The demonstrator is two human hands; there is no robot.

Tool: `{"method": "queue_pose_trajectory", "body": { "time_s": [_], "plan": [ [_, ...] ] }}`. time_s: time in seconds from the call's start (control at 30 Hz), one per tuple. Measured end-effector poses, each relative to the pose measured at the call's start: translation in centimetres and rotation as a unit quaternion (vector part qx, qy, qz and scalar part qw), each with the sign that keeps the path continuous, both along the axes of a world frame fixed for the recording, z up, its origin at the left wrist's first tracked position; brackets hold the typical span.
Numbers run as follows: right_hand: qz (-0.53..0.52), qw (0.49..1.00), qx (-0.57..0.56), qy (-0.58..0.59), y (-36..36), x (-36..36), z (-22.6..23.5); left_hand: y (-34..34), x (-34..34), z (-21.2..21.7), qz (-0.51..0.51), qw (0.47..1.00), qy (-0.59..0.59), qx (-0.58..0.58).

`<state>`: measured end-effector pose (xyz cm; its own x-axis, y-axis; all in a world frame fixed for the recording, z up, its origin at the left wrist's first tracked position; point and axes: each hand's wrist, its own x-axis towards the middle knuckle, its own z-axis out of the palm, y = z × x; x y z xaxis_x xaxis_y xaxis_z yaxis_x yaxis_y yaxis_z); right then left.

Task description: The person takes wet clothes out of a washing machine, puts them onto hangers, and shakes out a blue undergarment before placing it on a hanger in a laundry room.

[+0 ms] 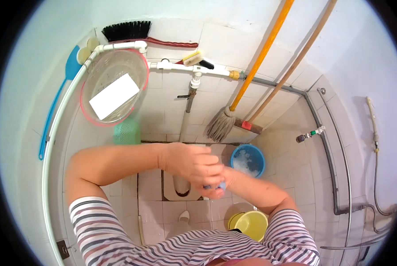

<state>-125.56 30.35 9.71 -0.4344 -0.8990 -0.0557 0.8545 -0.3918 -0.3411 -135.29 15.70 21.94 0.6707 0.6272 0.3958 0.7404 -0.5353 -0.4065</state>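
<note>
My two hands meet in front of me, above the squat toilet (pixel 182 193). My left hand (pixel 190 163) comes from the left with its fingers curled over my right hand (pixel 212 188). Between the fingers shows a small piece of a light-blue thing (pixel 223 185), soft-looking like a cloth. My right hand is closed around it; most of it is hidden by the fingers. Whether my left fingers also grip it, I cannot tell. On the floor beyond my right wrist stands a blue bucket (pixel 262 160) with foamy water (pixel 245 163).
A yellow bucket (pixel 255 224) stands near my right elbow. A mop (pixel 223 124) and a long-handled floor scraper (pixel 250 126) lean on the far wall. A clear basin with a pink rim (pixel 147 75) hangs at the left by the white pipe (pixel 58 119). Below it is a green basket (pixel 127 132).
</note>
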Motion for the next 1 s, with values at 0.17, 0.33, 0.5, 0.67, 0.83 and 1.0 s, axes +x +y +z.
{"method": "queue_pose_trajectory", "body": {
  "time_s": [0.17, 0.33, 0.5, 0.67, 0.83, 1.0],
  "plan": [
    [0.025, 0.998, 0.064, 0.002, -0.8, 1.9, 4.8, 1.2, 1.1, 0.5, -0.083, 0.996, -0.023, -0.006],
    [-0.217, 0.910, 0.313, 0.164, 2.1, 1.1, 4.2, 3.9, -0.8, -1.6, 0.070, 0.997, -0.002, -0.015],
    [-0.337, 0.781, 0.480, 0.215, 3.2, -2.5, 0.8, 6.5, -3.0, -8.0, 0.252, 0.959, 0.030, -0.127],
    [-0.389, 0.476, 0.644, 0.455, 6.1, -6.1, -5.5, 9.6, -4.4, -13.0, 0.421, 0.877, -0.134, -0.186],
    [-0.221, 0.213, 0.805, 0.509, 6.4, -7.0, -3.9, 9.3, -5.5, -15.6, 0.472, 0.741, -0.439, -0.188],
    [-0.224, 0.190, 0.769, 0.568, 6.5, -5.7, -3.4, 8.7, -6.9, -16.0, 0.377, 0.425, -0.706, -0.424]
  ]
}}
